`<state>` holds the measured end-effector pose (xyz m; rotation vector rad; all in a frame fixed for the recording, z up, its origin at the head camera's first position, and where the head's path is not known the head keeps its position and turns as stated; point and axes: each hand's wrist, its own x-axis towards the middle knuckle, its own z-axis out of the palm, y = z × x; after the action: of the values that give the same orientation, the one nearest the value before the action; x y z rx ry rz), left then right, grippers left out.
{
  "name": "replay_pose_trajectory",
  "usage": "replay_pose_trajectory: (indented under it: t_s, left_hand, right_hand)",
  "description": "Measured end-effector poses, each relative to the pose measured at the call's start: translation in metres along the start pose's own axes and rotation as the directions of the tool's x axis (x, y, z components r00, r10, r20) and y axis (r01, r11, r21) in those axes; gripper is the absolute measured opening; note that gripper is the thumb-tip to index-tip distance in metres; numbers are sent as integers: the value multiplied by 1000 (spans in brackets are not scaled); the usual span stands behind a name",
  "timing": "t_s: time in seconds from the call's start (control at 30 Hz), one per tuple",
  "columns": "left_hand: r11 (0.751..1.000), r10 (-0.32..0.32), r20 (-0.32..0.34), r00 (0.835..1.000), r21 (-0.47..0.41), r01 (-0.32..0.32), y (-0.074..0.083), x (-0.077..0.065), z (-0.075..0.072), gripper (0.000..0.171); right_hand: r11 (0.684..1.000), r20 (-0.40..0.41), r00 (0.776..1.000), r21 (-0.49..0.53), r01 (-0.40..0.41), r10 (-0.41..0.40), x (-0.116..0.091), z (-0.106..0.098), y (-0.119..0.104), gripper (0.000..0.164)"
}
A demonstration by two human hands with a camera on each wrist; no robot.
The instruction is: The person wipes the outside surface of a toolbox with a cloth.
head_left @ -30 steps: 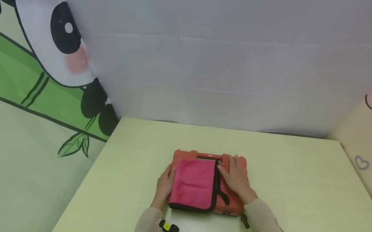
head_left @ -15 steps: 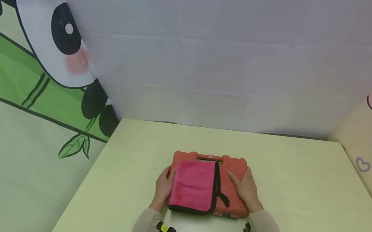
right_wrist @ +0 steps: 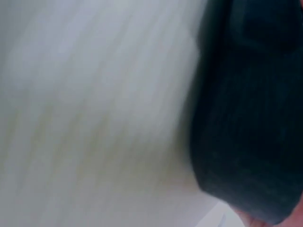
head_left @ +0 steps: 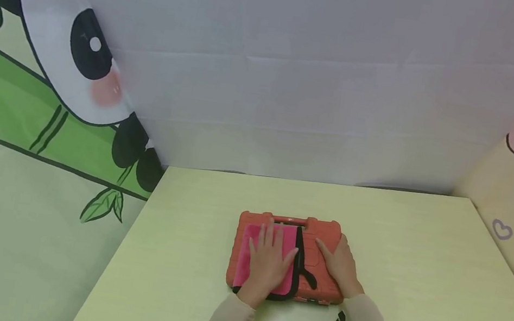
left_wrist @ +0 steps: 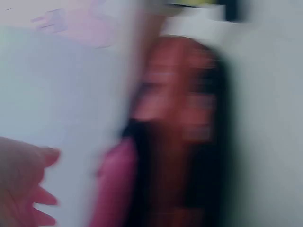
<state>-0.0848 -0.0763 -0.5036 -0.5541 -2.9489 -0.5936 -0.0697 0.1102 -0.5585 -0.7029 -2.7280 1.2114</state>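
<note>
An orange-red plastic carry case (head_left: pixel 323 234) lies flat on the table, its handle at the far side. On its left half sits a folded pink cloth (head_left: pixel 290 235) with black trim and a black loop. My left hand (head_left: pixel 268 266) lies over the cloth with fingers spread, hiding its middle. My right hand (head_left: pixel 343 266) grips the case's right edge, thumb on the lid and fingers along the side. In the blurred left wrist view, spread fingers of the left hand (left_wrist: pixel 21 182) show at the lower left, beside the cloth (left_wrist: pixel 113 189) and the case (left_wrist: pixel 168 156).
A pale yellow table (head_left: pixel 175 248) surrounds the case. Behind it stands a plain whitish backdrop (head_left: pixel 304 107), with printed sheets at left and right. Small black devices hang at both wrists. A large dark rounded block (right_wrist: pixel 248 109) fills the right of the right wrist view.
My left hand has moved from the case's left edge onto the pink cloth. My right hand went from the lid's top to its right edge, then stayed there.
</note>
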Motion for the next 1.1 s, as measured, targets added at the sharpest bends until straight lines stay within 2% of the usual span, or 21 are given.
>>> replay_pose_trajectory:
  t_s: [0.07, 0.17, 0.33, 0.47, 0.6, 0.7, 0.77, 0.83, 0.9, 1.1]
  left_hand:
    - [991, -12, 54, 998, 134, 5, 2, -3, 22, 68]
    - [978, -43, 62, 997, 204, 29, -1, -5, 41, 68]
    - [986, -49, 80, 996, 165, 36, -2, 1, 38, 67]
    - [992, -61, 93, 994, 117, 50, -16, 9, 29, 62]
    - [992, -119, 61, 991, 36, 117, -44, 14, 20, 60]
    - [979, -176, 22, 984, -98, 177, -66, 16, 15, 61]
    - [960, -193, 16, 981, -203, 193, -75, 16, 14, 62]
    - [942, -183, 22, 983, -282, 182, -81, 17, 12, 64]
    - [932, -169, 28, 985, -321, 169, -83, 17, 11, 65]
    - [929, -167, 43, 985, -328, 172, -83, 17, 11, 65]
  right_hand:
    - [1000, -2, 1000, -10, 9, -9, 0, -1, 2, 81]
    - [1000, 0, 1000, -13, 16, -16, 0, -1, 2, 80]
    - [1000, -1, 1000, -19, 0, 0, 3, -4, 1, 83]
    - [1000, 19, 1000, -12, -4, 4, 4, -6, 0, 86]
    - [1000, 29, 1000, -12, -6, 6, 6, -7, -1, 86]
    - [1000, 34, 999, -18, -15, 16, 7, -7, -1, 86]
    - [1000, 27, 999, -22, -17, 18, 8, -8, -1, 86]
    - [999, 21, 1000, -27, -19, 20, 9, -8, -1, 86]
    - [998, 16, 1000, -68, -11, 12, 10, -8, 0, 88]
    - [964, 25, 994, -246, 105, -102, 10, -7, -1, 73]
